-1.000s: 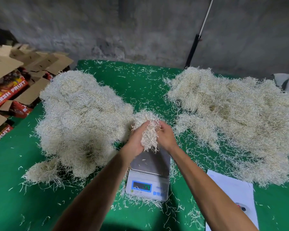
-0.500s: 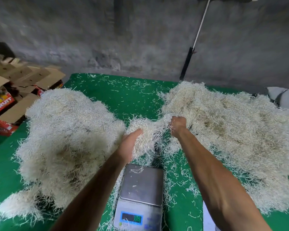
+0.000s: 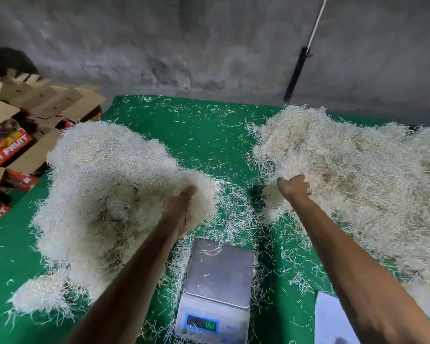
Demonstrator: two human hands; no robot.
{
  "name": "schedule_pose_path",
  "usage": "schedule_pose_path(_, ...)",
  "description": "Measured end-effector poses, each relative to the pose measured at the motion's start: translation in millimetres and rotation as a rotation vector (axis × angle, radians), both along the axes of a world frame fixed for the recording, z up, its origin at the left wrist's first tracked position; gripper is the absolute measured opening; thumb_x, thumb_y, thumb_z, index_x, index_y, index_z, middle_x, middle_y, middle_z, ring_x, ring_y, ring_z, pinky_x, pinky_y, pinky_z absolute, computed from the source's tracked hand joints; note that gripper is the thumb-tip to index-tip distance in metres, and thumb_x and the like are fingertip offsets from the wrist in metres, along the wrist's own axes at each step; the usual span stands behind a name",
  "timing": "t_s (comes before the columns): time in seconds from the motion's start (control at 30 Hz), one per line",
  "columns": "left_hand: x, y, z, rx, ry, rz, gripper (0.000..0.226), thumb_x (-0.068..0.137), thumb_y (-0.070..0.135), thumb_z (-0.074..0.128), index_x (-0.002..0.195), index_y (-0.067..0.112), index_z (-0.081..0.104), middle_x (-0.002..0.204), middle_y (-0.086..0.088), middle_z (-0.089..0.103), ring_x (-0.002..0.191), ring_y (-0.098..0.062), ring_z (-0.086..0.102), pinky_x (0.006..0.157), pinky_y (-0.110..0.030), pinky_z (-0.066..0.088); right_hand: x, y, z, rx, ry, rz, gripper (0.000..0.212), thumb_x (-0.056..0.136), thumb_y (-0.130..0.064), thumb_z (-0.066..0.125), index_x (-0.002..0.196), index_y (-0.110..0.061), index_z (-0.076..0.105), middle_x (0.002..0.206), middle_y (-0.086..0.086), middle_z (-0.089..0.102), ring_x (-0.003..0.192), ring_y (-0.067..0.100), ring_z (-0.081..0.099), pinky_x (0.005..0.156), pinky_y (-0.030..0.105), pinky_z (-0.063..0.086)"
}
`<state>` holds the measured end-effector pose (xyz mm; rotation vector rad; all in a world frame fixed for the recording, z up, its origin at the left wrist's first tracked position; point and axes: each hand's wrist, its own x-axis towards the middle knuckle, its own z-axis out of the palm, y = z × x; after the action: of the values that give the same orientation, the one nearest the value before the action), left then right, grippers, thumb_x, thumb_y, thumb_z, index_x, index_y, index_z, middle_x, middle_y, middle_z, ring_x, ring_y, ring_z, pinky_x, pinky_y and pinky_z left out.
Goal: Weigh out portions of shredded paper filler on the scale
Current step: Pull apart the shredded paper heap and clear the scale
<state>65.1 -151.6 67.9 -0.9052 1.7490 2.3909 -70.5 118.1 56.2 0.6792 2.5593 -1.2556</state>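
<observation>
A small digital scale (image 3: 219,276) stands on the green table cover, its steel pan bare except for a few loose strands; the display (image 3: 201,325) is lit. My left hand (image 3: 181,209) holds a clump of shredded paper (image 3: 204,194) at the right edge of the left pile (image 3: 104,194). Above and to the right of the scale, my right hand (image 3: 293,187) is curled into the near-left edge of the right pile (image 3: 358,175) and grips strands there.
Loose shreds litter the green table cover (image 3: 204,130). Flattened fruit cartons (image 3: 23,135) are stacked off the left edge. A white sheet (image 3: 333,321) lies at the front right. A grey wall with a leaning pole (image 3: 298,70) stands behind.
The clump held over the scale by both hands was lifted away and pulled apart. My left hand moved to the left pile and my right hand to the right pile.
</observation>
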Motion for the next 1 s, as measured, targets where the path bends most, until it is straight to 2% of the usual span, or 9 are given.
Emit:
schedule_pose_path(0.1, -3, 6, 1, -0.125, -0.029, -0.101, 0.079, 0.083, 0.055, 0.066, 0.145, 0.010, 0.045, 0.153, -0.025, 0.040, 0.136, -0.044, 0.044, 0.109, -0.063, 0.037, 32, -27, 3, 0.202, 0.250, 0.274, 0.046, 0.103, -0.033, 0.060, 0.140, -0.006, 0.054, 0.149, 0.024, 0.047, 0.116, 0.038, 0.064, 0.104, 0.050, 0.053)
schedule_pose_path(0.17, -2, 10, 8, -0.190, -0.042, -0.229, 0.088, 0.075, 0.065, 0.065, 0.143, 0.012, 0.048, 0.149, -0.013, 0.050, 0.135, -0.028, 0.049, 0.111, -0.050, 0.040, 56, -44, 7, -0.072, 0.249, 0.446, 0.048, 0.104, -0.050, 0.052, 0.136, -0.015, 0.059, 0.135, 0.018, 0.063, 0.113, 0.035, 0.068, 0.100, 0.056, 0.054)
schedule_pose_path(0.27, 10, 20, 24, -0.183, -0.066, -0.494, 0.073, 0.078, 0.071, 0.067, 0.130, 0.020, 0.061, 0.106, 0.012, 0.072, 0.104, -0.011, 0.070, 0.085, -0.024, 0.057, 95, -67, 15, -0.450, -0.027, 0.636, 0.086, 0.083, -0.093, 0.039, 0.153, -0.044, 0.037, 0.159, -0.008, 0.040, 0.141, 0.012, 0.040, 0.120, 0.048, 0.028)
schedule_pose_path(0.33, 20, 24, 25, -0.099, -0.065, -0.624, 0.052, 0.100, 0.058, 0.048, 0.135, 0.020, 0.055, 0.128, 0.004, 0.059, 0.132, -0.017, 0.053, 0.095, -0.015, 0.050, 117, -74, 13, -0.602, -0.169, 0.632, 0.102, 0.071, -0.101, 0.042, 0.158, -0.050, 0.025, 0.167, -0.009, 0.025, 0.151, 0.015, 0.027, 0.122, 0.054, 0.019)
schedule_pose_path(0.43, 38, 18, 13, -0.062, 0.013, -0.417, 0.065, 0.105, 0.047, 0.036, 0.159, 0.018, 0.015, 0.163, -0.004, 0.021, 0.148, -0.008, 0.025, 0.102, -0.011, 0.035, 143, -75, -2, -0.381, -0.118, 0.608, 0.125, 0.060, -0.100, 0.058, 0.162, -0.038, 0.018, 0.170, -0.005, 0.017, 0.154, 0.021, 0.024, 0.122, 0.052, 0.023)
schedule_pose_path(0.53, 64, 10, 3, -0.042, -0.201, -0.409, 0.089, 0.086, 0.085, 0.036, 0.156, 0.032, 0.027, 0.158, 0.002, 0.032, 0.145, -0.031, 0.034, 0.100, -0.042, 0.043, 169, -74, -12, -0.337, 0.032, 0.538, 0.128, 0.065, -0.088, 0.071, 0.162, -0.019, 0.022, 0.156, 0.014, 0.043, 0.132, 0.014, 0.055, 0.099, 0.020, 0.044)
schedule_pose_path(0.77, 110, -10, -62, -0.270, -0.302, -0.336, 0.092, 0.083, 0.084, 0.045, 0.148, 0.018, 0.045, 0.150, -0.013, 0.048, 0.129, -0.032, 0.051, 0.114, -0.056, 0.033, 217, -60, -45, 0.057, -0.104, 0.606, 0.111, 0.091, -0.084, 0.034, 0.160, 0.000, 0.012, 0.120, 0.022, 0.068, 0.100, 0.028, 0.071, 0.105, 0.050, 0.051)
schedule_pose_path(0.9, 130, -19, -82, -0.328, -0.281, -0.251, 0.089, 0.082, 0.080, 0.054, 0.141, 0.015, 0.051, 0.141, -0.014, 0.057, 0.122, -0.033, 0.057, 0.102, -0.052, 0.048, 225, -33, -53, 0.121, 0.175, 0.312, 0.092, 0.097, -0.079, 0.012, 0.115, -0.007, 0.065, 0.083, 0.017, 0.073, 0.071, 0.025, 0.074, 0.070, 0.043, 0.063)
schedule_pose_path(1.0, 136, -24, -84, -0.310, -0.232, -0.243, 0.079, 0.084, 0.076, 0.056, 0.132, 0.015, 0.058, 0.130, -0.011, 0.064, 0.109, -0.026, 0.063, 0.083, -0.040, 0.057, 228, -18, -60, 0.094, 0.232, 0.231, 0.086, 0.102, -0.071, 0.006, 0.075, -0.010, 0.059, 0.060, 0.010, 0.059, 0.046, 0.025, 0.054, 0.057, 0.040, 0.062)
